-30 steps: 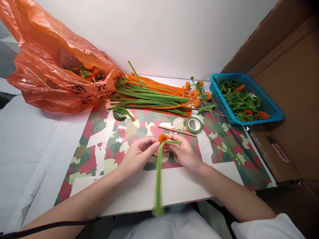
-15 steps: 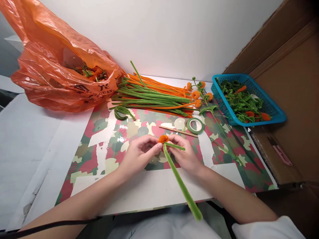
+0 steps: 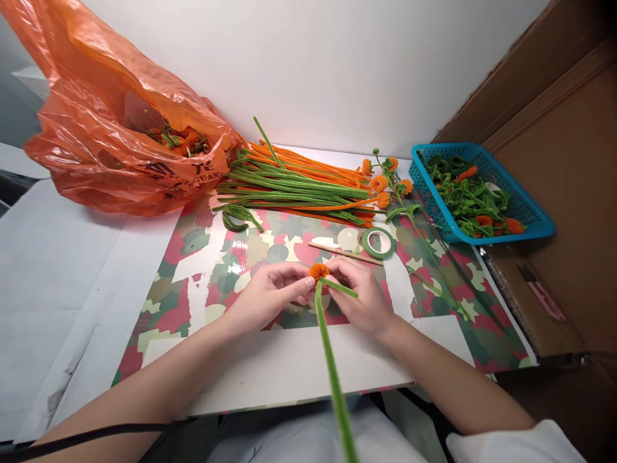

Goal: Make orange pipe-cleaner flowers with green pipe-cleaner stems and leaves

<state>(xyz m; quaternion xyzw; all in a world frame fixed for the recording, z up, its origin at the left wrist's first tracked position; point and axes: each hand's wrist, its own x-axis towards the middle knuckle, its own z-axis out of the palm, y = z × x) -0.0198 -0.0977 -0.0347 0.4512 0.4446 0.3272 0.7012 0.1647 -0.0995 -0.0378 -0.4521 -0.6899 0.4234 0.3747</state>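
Observation:
Both hands meet over the patterned mat [image 3: 202, 283]. My left hand [image 3: 270, 292] is closed, its fingertips pinching the base of a small orange pompom flower [image 3: 318, 271]. My right hand [image 3: 361, 296] is closed too, gripping the same flower where a green pipe cleaner [image 3: 330, 366] wraps under it. The long end of that green stem hangs down toward me past the board's front edge; a short end sticks out to the right across my right hand's fingers.
A pile of green and orange pipe cleaners [image 3: 299, 183] lies at the back. An orange plastic bag [image 3: 120, 128] sits back left, a blue basket [image 3: 477, 193] of green pieces back right. Green tape roll [image 3: 378, 243], a wooden stick [image 3: 344, 253] and finished flower stems [image 3: 390, 183] lie nearby.
The long green stem has swung from hanging straight down, out to the right, and back toward the middle. Both hands stayed in place on the orange flower.

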